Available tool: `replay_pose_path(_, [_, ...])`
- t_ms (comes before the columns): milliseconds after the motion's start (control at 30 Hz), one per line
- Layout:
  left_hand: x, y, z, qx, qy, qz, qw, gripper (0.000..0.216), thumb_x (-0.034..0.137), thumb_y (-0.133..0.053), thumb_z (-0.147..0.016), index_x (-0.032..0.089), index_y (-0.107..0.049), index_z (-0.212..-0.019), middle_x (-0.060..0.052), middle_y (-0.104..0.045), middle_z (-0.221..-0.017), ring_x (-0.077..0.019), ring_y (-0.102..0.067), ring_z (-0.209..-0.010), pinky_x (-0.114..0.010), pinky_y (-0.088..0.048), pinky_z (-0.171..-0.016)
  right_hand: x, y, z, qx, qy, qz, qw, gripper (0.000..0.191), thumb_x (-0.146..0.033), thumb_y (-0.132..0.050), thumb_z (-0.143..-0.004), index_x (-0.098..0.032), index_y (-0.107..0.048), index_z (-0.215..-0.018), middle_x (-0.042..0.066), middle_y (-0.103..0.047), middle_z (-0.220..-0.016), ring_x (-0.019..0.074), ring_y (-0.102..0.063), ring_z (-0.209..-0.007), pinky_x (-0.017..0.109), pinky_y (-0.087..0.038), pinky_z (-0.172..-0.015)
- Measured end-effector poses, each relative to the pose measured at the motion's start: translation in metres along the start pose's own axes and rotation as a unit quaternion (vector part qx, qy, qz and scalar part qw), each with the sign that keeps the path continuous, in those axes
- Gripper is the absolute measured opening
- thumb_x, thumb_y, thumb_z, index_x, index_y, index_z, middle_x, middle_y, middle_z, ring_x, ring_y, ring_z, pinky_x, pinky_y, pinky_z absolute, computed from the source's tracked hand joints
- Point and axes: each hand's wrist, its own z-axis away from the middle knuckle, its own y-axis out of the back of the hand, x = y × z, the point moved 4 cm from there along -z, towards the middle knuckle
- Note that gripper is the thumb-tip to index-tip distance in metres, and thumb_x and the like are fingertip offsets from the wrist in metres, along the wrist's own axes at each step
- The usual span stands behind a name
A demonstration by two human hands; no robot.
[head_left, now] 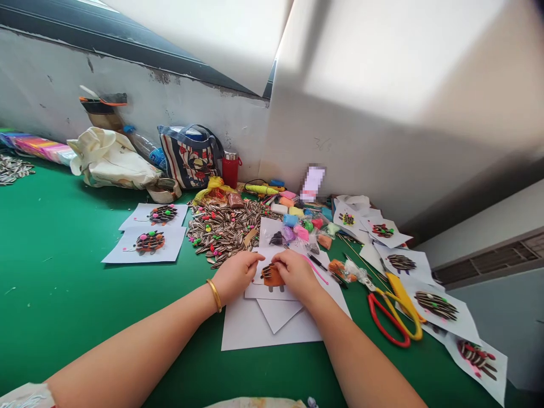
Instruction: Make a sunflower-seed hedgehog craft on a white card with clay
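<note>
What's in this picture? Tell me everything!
Table: one, green, below
Unfinished picture: one, orange on white, centre
Loose sheets: several, white, underneath
Seed pictures: at least seven, multicoloured, left and right
Seeds: many, dark with pale stripes, back centre
Lumps: many, mixed colours, back centre
Scissors: one pair, red and yellow, right
Pens: some, black, right
Cloth bag: one, white, back
Striped bag: one, mostly blue, back
Flask: one, red, back
Bottle: one, clear, back
Bracelet: one, gold, left wrist
Left hand: one, bare, picture's left
Right hand: one, bare, picture's right
</note>
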Motion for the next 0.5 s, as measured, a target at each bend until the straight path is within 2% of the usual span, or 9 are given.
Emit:
replay_pose_path(300, [0.008, -0.0088, -0.0007, -0.052, -0.035, -0.136, 0.989, 0.039, 0.019, -0.042, -0.089, 0.022, -0.066, -0.121, -0.01, -0.07, -0.11, -0.0244, -0.063, -0.1, -0.033, -0.046, -0.087, -0.0017, -0.0031, 0.0005, -0.003, 0.015, 0.035, 0.999, 0.019, -0.011, -0.054, -0.087, -0.022, -0.069, -0.09, 0.003, -0.065, -0.09, 0.0167, -0.057, -0.088, 0.028, -0.043, -0.079])
replay_pose_path(500, [0.0091, -0.0106, -0.002, -0.065, -0.026, -0.157, 0.985, 0.038, 0.02, -0.042, -0.09, 0.022, -0.067, -0.119, -0.011, -0.07, -0.107, -0.0255, -0.064, -0.098, -0.034, -0.046, -0.084, -0.0036, -0.0034, -0.0004, -0.007, 0.023, 0.059, 0.998, 0.019, -0.011, -0.055, -0.087, -0.022, -0.07, -0.09, 0.003, -0.064, -0.089, 0.0168, -0.057, -0.087, 0.028, -0.042, -0.078])
